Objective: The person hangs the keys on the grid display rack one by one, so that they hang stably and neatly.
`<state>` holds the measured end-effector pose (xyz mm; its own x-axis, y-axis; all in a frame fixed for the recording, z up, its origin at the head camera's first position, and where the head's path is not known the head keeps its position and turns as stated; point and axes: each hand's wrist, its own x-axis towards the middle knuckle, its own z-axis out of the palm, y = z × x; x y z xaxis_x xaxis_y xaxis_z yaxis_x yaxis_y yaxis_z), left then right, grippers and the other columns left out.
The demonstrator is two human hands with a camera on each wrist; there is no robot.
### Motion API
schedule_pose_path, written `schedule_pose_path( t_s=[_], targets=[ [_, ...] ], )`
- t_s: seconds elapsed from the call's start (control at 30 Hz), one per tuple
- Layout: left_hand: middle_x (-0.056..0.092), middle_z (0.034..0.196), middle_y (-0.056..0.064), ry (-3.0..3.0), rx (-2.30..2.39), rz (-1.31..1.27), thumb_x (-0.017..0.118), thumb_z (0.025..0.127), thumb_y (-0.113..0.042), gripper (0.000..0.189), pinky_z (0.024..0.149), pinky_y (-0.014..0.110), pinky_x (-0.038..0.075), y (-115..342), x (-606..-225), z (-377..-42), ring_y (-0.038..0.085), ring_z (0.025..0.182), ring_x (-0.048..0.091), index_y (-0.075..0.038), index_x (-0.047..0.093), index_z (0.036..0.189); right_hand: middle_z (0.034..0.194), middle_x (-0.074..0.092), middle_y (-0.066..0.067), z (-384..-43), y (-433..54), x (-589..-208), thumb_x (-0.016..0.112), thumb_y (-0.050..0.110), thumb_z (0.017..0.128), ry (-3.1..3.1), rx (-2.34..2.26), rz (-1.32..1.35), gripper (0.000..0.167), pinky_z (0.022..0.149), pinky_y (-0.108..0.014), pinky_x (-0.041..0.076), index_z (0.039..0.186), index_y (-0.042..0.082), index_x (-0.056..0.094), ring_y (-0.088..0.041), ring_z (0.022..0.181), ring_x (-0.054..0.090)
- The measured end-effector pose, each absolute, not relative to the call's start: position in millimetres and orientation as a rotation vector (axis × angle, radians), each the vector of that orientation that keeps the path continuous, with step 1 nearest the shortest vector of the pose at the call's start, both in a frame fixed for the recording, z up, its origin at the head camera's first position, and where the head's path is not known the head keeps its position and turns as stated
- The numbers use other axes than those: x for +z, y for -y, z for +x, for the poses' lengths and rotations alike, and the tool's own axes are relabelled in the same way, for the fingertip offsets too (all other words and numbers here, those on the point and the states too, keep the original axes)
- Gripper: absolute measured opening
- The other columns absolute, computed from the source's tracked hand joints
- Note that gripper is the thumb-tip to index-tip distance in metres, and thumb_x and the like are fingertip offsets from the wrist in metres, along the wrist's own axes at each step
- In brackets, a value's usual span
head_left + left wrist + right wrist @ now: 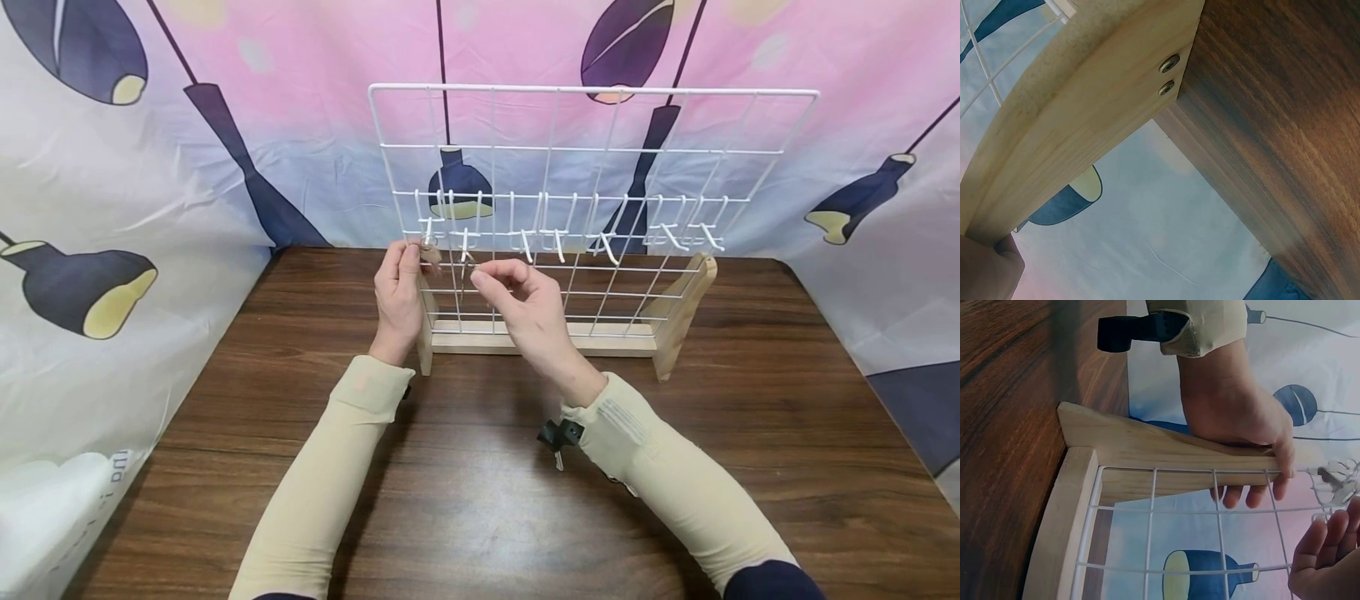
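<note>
A white wire grid rack [592, 151] stands in a wooden base [540, 343]. My left hand [398, 292] grips the rack's left wooden side [1079, 106], its fingers wrapped round the upper end. Small metal keys [431, 254] hang from the leftmost hook, right beside that hand. At the second hook [466, 242], my right hand [525, 304] pinches a small key on a ring [462, 283] between thumb and forefinger; the fingertips partly cover it. In the right wrist view, shiny metal keys [1335, 481] show just above the right hand's fingers [1338, 534].
Several more white hooks [558, 242] line the grid to the right. The rack's right wooden side [686, 317] stands on the dark brown table [480, 500]. Behind it hangs a printed cloth [337, 167]. A black wrist camera [561, 434] sits at the right cuff.
</note>
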<state>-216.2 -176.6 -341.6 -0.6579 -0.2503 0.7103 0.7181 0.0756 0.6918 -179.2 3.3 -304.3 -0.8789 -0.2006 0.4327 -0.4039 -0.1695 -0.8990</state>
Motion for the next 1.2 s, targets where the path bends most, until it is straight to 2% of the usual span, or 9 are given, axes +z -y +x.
schedule_pose_path(
  t_s=[0.03,0.07,0.2,0.43,0.53,0.77,0.93,1.07,1.2],
  targets=[
    [0.064,0.085,0.005,1.621,-1.682,-0.474,0.038,0.104,-0.007,0.025,0.07,0.032,0.051,176.7,-341.6,-216.2,0.021,0.072,0.058,0.008,0.057,0.099,0.087,0.064,-0.003,-179.2,-4.1,-305.2,0.068,0.01,0.091,1.936,2.186,0.707,0.017,0.067,-0.026,0.048,0.101,-0.004,0.068,-0.013,0.076,0.055],
    [0.065,0.086,-0.001,1.627,-1.679,-0.471,0.037,0.104,-0.006,0.025,0.07,0.032,0.051,176.8,-341.4,-215.9,0.02,0.073,0.058,0.009,0.057,0.1,0.087,0.064,-0.004,-179.5,-5.0,-306.2,0.068,0.01,0.091,1.943,2.18,0.706,0.016,0.067,-0.026,0.048,0.1,-0.003,0.068,-0.014,0.076,0.054],
    [0.063,0.086,0.002,1.614,-1.711,-0.459,0.035,0.103,-0.001,0.025,0.07,0.03,0.051,176.5,-340.9,-215.8,0.02,0.072,0.059,0.016,0.053,0.1,0.096,0.067,-0.007,-180.3,-9.9,-308.9,0.068,0.011,0.092,1.977,2.158,0.693,0.015,0.069,-0.025,0.048,0.099,-0.002,0.068,-0.013,0.078,0.055],
    [0.064,0.085,-0.008,1.643,-1.7,-0.443,0.033,0.102,0.005,0.023,0.07,0.028,0.051,170.7,-327.2,-204.3,0.012,0.071,0.058,0.018,0.051,0.098,0.087,0.065,-0.003,-179.9,-24.8,-311.8,0.068,0.013,0.092,2.049,2.101,0.707,0.017,0.064,-0.023,0.045,0.099,-0.003,0.069,-0.012,0.073,0.053],
    [0.063,0.084,-0.011,1.666,-1.682,-0.419,0.034,0.101,0.005,0.023,0.071,0.025,0.051,167.5,-319.7,-197.0,0.015,0.071,0.058,0.018,0.052,0.098,0.086,0.065,-0.002,-180.0,-33.3,-315.3,0.067,0.011,0.092,2.059,2.109,0.705,0.016,0.063,-0.022,0.044,0.099,-0.004,0.068,-0.012,0.072,0.052],
    [0.062,0.085,-0.01,1.664,-1.699,-0.41,0.034,0.101,0.004,0.025,0.071,0.027,0.051,166.7,-318.7,-194.3,0.019,0.072,0.059,0.023,0.05,0.1,0.096,0.067,-0.01,-179.4,-58.5,-327.5,0.067,0.011,0.092,2.199,2.05,0.753,0.013,0.07,-0.023,0.048,0.097,-0.001,0.068,-0.015,0.08,0.057],
    [0.063,0.086,-0.007,1.632,-1.702,-0.446,0.034,0.101,0.005,0.023,0.07,0.03,0.051,167.3,-321.0,-196.1,0.022,0.071,0.058,0.017,0.053,0.098,0.102,0.068,-0.005,-179.0,-81.0,-335.6,0.066,0.021,0.094,2.486,1.846,0.82,0.017,0.071,-0.026,0.049,0.101,0.006,0.07,-0.017,0.083,0.058],
    [0.062,0.085,-0.004,1.613,-1.723,-0.48,0.032,0.101,0.006,0.023,0.069,0.029,0.05,167.0,-320.8,-196.7,0.024,0.071,0.057,0.018,0.052,0.097,0.098,0.067,0.0,-177.0,-98.0,-342.8,0.066,0.025,0.094,2.718,1.611,0.977,0.015,0.074,-0.031,0.05,0.103,0.013,0.069,-0.016,0.084,0.058],
    [0.063,0.086,-0.006,1.63,-1.709,-0.471,0.033,0.102,0.005,0.024,0.07,0.036,0.051,166.7,-319.5,-195.8,0.022,0.072,0.057,0.022,0.049,0.098,0.092,0.063,0.005,-171.9,-109.4,-353.6,0.067,0.023,0.093,2.835,1.406,1.182,0.014,0.076,-0.03,0.051,0.103,0.012,0.068,-0.013,0.085,0.058]
  ],
)
